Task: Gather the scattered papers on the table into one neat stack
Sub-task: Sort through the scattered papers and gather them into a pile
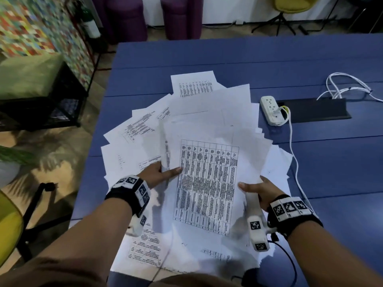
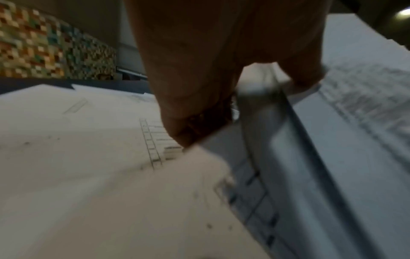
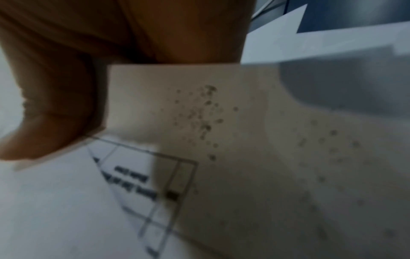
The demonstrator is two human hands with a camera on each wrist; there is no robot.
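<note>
White printed paper sheets [image 1: 209, 112] lay fanned in a loose, overlapping heap across the near half of a blue wooden table [image 1: 290, 59], some spilling toward its front edge. A person's left hand [image 1: 157, 175] pinched the left edge of a bundle topped by a gridded table-print page [image 1: 207, 183], thumb on top and fingers tucked beneath; the right hand [image 1: 259, 189] clasped the bundle's right edge the same way (both wrist views were blurred, though each showed fingers wrapped around paper). Thin and limp, such sheets would likely sag, slide over one another and crease if grabbed at a corner, so holding opposite long edges and tapping them square on the tabletop looked the safer course. Beyond the heap, a white power strip [image 1: 270, 109] sat just beside a black rectangular cable slot [image 1: 323, 110], its cord trailing along the papers' right side, with coiled white cables [image 1: 348, 85] farther back. Purple cylindrical stools [image 1: 182, 15], a yellow chair [image 1: 290, 5], a green cushioned bench [image 1: 31, 75] and a multicoloured mosaic wall panel [image 1: 31, 23] ringed the room.
</note>
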